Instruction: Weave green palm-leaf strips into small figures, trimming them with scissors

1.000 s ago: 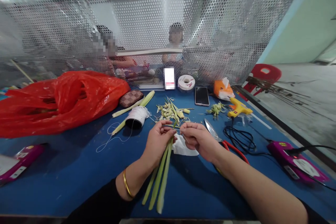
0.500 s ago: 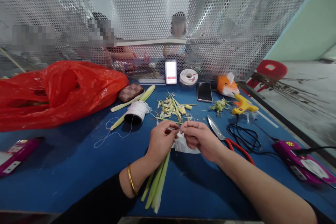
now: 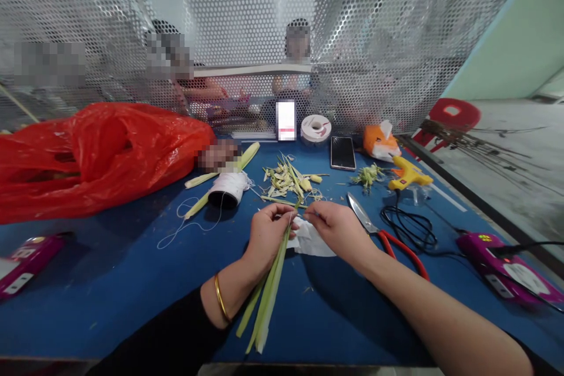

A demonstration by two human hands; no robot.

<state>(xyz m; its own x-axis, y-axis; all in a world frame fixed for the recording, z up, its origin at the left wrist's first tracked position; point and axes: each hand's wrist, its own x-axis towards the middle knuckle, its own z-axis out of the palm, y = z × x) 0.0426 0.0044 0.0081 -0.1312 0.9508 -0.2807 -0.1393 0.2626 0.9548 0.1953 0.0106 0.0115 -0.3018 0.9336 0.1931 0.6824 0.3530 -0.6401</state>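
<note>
My left hand point(image 3: 269, 234) pinches the upper end of a bundle of long, flat, pale green leaf strips point(image 3: 269, 299); their cut ends spread toward the table's front edge. Close beside it, my right hand point(image 3: 337, 228) is closed, thumb and forefinger together near the tip of the bundle. Whatever sits between those right fingers is too small to make out. A white tissue point(image 3: 315, 241) lies on the table beneath the hands. To the left rests a tipped spool of white thread point(image 3: 233, 185), its loose thread curling on the table. Scissors point(image 3: 363, 214) with red handles lie beside my right hand.
Beyond the hands are a heap of plant trimmings point(image 3: 288, 179), a white tape roll point(image 3: 316, 128) and a phone point(image 3: 342, 153). A yellow glue gun point(image 3: 409, 173) with a black cord stands right, near a purple power strip point(image 3: 506, 270). A red plastic bag point(image 3: 101, 153) fills the left.
My left hand has turned, bringing the strips' upper end into view above its fingers. My right hand has rolled over, its back now facing up, and still stays near the bundle's tip.
</note>
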